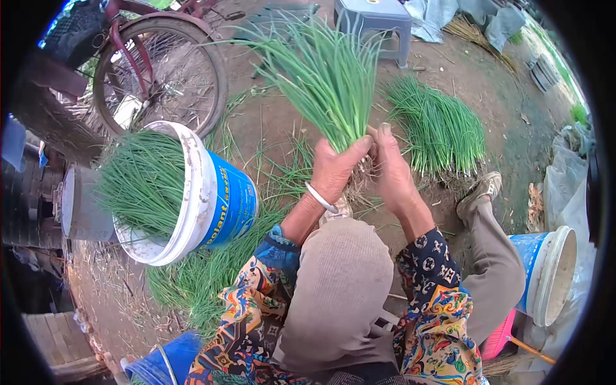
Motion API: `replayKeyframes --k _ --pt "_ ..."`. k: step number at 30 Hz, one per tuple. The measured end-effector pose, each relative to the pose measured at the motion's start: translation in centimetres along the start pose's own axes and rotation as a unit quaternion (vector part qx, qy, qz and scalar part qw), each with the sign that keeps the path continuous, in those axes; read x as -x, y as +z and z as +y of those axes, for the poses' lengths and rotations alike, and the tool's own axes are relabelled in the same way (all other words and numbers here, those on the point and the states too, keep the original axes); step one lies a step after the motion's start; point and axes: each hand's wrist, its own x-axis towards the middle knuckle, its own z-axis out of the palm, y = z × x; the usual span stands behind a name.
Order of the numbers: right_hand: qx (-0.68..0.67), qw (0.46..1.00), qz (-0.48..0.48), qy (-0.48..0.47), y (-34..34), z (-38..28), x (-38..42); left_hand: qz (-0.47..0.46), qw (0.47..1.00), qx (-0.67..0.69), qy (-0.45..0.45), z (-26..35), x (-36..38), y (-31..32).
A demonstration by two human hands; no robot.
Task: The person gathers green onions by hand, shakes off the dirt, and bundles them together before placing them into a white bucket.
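A bunch of long green stalks (333,83) stands upright in front of me, leaves fanned toward the top. My left hand (335,168) is closed around its lower stems, a white bangle on the wrist. Right beside the root end, my right hand (393,170) has its fingers up and close together at the stems and roots; what they pinch is hidden. Brown roots hang between the two hands. On the ground to the right lies a neat pile of similar stalks (443,125), roots toward me.
A tilted white-and-blue bucket (232,199) full of greens is at the left, with loose greens (192,282) below it. A bicycle wheel (218,83), a grey stool (375,22), an empty bucket (532,269) and a blue container (183,359) stand around.
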Motion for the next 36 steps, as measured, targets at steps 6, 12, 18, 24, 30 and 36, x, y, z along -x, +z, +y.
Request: replayKeyframes --k 6,12,18,24,30,36 --pt "-0.081 0.981 -0.139 -0.108 -2.4 -15.3 5.2 -0.371 0.907 -0.192 0.051 9.8 1.0 9.4" --pt "-0.099 0.98 -0.049 -0.168 -6.3 -18.7 7.1 -0.42 0.872 -0.247 -0.049 11.3 -0.4 14.5" --pt "-0.422 0.882 -0.124 -0.167 -12.0 -18.7 6.4 -0.218 0.951 0.08 -0.205 5.7 -4.3 8.5" --pt "0.005 0.971 0.173 -0.165 -12.1 -11.8 2.1 -0.352 0.842 0.192 -0.361 2.7 -2.7 9.7" --pt "-0.334 0.921 0.043 -0.194 -5.9 -16.9 6.3 -0.129 0.94 -0.003 -0.315 3.6 -4.0 7.0" --pt "0.016 0.97 0.201 -0.138 -9.5 -12.6 4.1 -0.329 0.884 0.038 -0.329 4.9 -1.7 8.7"
